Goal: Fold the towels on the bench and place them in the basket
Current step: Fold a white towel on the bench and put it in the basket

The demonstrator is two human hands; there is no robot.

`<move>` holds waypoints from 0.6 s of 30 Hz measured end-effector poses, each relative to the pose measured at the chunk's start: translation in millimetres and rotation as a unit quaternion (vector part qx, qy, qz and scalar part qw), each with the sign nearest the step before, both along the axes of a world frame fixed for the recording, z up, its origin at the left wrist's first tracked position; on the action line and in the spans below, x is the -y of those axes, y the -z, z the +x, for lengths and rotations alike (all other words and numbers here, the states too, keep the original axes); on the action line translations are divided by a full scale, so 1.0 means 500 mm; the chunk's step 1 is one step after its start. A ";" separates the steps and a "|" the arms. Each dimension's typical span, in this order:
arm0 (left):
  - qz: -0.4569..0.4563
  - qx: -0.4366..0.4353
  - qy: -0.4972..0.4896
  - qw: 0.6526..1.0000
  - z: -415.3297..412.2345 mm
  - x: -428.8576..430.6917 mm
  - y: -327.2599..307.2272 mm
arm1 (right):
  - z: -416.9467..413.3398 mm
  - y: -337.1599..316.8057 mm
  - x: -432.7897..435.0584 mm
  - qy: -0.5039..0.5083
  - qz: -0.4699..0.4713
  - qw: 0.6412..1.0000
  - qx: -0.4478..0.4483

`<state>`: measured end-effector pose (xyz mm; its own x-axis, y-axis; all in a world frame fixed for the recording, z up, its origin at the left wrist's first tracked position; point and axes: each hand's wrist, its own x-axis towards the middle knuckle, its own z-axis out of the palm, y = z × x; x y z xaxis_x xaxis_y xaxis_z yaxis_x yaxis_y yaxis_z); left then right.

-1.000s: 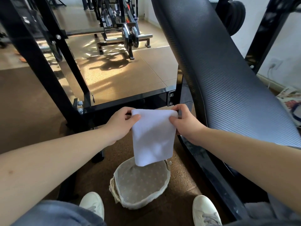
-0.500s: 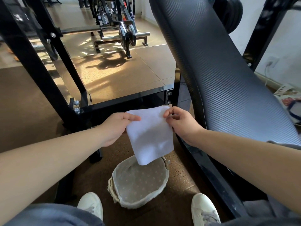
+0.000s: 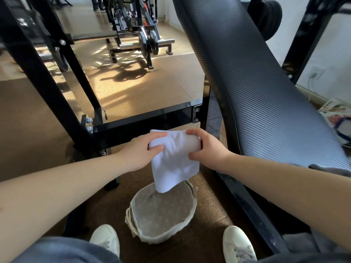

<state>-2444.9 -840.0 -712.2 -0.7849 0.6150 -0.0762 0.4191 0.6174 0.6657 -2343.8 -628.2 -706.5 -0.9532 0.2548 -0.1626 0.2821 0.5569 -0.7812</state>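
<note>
Nearest us, our white shoes (image 3: 106, 238) stand on the floor with the lined basket (image 3: 163, 242) between them. Above its far rim we hold the white towel (image 3: 174, 164) in the air. Our left hand (image 3: 138, 150) pinches its left edge and our right hand (image 3: 207, 149) grips its right edge, so the lower part hangs loose. To the right, the black padded table (image 3: 266, 101) slopes away. Far off stands a barbell rack (image 3: 146, 40).

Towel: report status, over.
Left hand, right hand grip towel at its upper sides. Towel hangs over basket, not yet in. Nothing between them.
</note>
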 end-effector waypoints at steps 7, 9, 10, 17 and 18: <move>0.011 0.004 0.014 1.000 0.003 0.005 -0.003 | -0.003 0.007 -0.006 0.020 -0.032 0.999 -0.033; 0.028 0.006 0.011 1.000 -0.001 0.005 -0.002 | -0.003 0.004 -0.007 0.021 -0.060 0.997 -0.032; 0.034 0.009 0.008 0.999 -0.004 0.005 -0.002 | -0.004 0.002 -0.008 0.020 -0.069 0.997 -0.034; 0.021 -0.027 -0.028 0.999 -0.011 0.002 0.005 | -0.011 0.008 -0.010 0.003 0.032 0.999 -0.040; 0.011 -0.034 -0.033 0.999 -0.011 0.000 0.006 | -0.012 0.010 -0.010 0.003 0.054 0.998 -0.044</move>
